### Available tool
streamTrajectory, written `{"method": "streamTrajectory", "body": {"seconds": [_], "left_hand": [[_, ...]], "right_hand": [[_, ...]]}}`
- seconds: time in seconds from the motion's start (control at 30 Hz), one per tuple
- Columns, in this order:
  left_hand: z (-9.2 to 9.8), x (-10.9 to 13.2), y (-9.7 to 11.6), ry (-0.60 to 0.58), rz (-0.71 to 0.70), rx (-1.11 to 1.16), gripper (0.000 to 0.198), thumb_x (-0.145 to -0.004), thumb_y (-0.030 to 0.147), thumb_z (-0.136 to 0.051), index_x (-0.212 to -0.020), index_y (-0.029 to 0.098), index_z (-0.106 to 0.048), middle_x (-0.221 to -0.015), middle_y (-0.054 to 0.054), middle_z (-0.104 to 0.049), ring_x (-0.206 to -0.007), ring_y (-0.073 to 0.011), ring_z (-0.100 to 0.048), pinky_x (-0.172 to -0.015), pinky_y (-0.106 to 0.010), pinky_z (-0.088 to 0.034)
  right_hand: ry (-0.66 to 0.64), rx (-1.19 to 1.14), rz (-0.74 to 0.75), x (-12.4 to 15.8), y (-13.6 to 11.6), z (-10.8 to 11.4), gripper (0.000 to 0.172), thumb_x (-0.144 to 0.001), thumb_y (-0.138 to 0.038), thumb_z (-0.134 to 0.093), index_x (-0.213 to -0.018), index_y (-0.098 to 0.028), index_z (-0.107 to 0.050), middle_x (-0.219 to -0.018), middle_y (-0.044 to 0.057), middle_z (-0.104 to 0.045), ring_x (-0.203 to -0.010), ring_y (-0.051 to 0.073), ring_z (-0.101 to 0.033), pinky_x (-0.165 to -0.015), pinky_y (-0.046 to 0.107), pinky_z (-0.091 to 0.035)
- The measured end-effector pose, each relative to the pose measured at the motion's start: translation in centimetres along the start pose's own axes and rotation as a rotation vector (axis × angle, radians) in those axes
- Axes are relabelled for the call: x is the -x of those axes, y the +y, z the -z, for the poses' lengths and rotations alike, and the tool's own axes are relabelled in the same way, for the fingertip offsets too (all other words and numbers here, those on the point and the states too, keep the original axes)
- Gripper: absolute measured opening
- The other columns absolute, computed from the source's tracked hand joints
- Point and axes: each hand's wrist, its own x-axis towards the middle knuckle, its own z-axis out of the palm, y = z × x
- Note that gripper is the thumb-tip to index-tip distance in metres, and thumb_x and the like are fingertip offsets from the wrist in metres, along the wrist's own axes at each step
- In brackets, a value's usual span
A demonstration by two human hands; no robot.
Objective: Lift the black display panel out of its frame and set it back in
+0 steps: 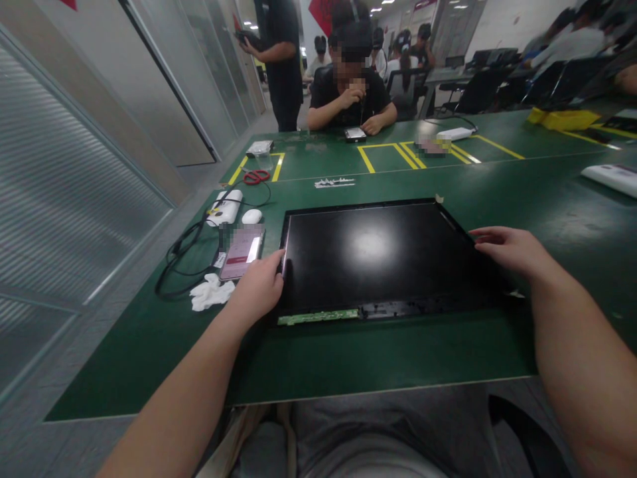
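A large black LCD panel (323,259) lies screen up on the green table, a ceiling light mirrored in its surface. Along its near edge runs a narrow green circuit board (318,317). My left hand (259,285) grips the panel's left edge, fingers curled and partly hidden. At the opposite edge, my right hand (512,251) has its fingertips and thumb closed on the frame. Bits of tape show at the panel's right corners. Just left of my left hand are a phone (241,252) with a lit screen and a crumpled white tissue (212,293).
Left of the panel lie a black cable (172,265), a white power strip (225,207), a white mouse (251,217) and red-handled scissors (255,176). Beyond it are small white strips (334,182) and yellow tape markings. A person (351,99) sits across the table with a hard drive (355,135).
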Motion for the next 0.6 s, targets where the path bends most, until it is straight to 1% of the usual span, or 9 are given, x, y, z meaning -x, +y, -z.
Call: {"method": "streamTrajectory", "body": {"seconds": [0.2,0.33,0.5,0.6], "left_hand": [[-0.3,0.0,0.2,0.003,-0.008,-0.023,0.058,-0.094,0.007,-0.044,-0.152,0.001,-0.054,-0.148,-0.024,-0.064,-0.133,-0.0389,-0.063,-0.118,-0.054,-0.045],[-0.4,-0.1,0.0,0.006,-0.026,-0.012,0.058,-0.094,0.007,-0.042,-0.150,0.001,-0.056,-0.148,-0.024,-0.064,-0.134,-0.0380,-0.063,-0.118,-0.054,-0.045],[-0.6,-0.1,-0.5,-0.005,-0.046,-0.024,0.059,-0.095,0.009,-0.041,-0.152,0.000,-0.052,-0.152,-0.024,-0.061,-0.138,-0.0366,-0.060,-0.120,-0.053,-0.043],[-1.0,-0.1,-1.1,-0.022,-0.101,-0.055,0.060,-0.096,0.010,-0.040,-0.154,-0.002,-0.049,-0.156,-0.026,-0.056,-0.143,-0.0364,-0.054,-0.122,-0.052,-0.040]], "right_hand": [[0.018,0.051,0.041,0.1,-0.1,-0.3,0.047,-0.077,-0.024,-0.065,-0.122,-0.020,-0.078,-0.106,0.008,-0.077,-0.098,0.023,-0.070,-0.095,0.037,-0.050],[-0.019,0.104,0.078,0.7,-0.7,-0.1,0.045,-0.080,-0.024,-0.061,-0.121,-0.020,-0.080,-0.099,0.007,-0.077,-0.086,0.020,-0.069,-0.084,0.033,-0.052],[-0.106,0.239,0.157,0.7,-1.1,0.1,0.054,-0.084,-0.022,-0.056,-0.134,-0.015,-0.075,-0.083,0.007,-0.075,-0.070,0.019,-0.064,-0.067,0.030,-0.049],[-0.153,0.276,0.196,0.3,-0.7,0.1,0.059,-0.083,-0.018,-0.054,-0.140,-0.014,-0.071,-0.078,0.006,-0.074,-0.068,0.020,-0.064,-0.063,0.028,-0.048]]}}
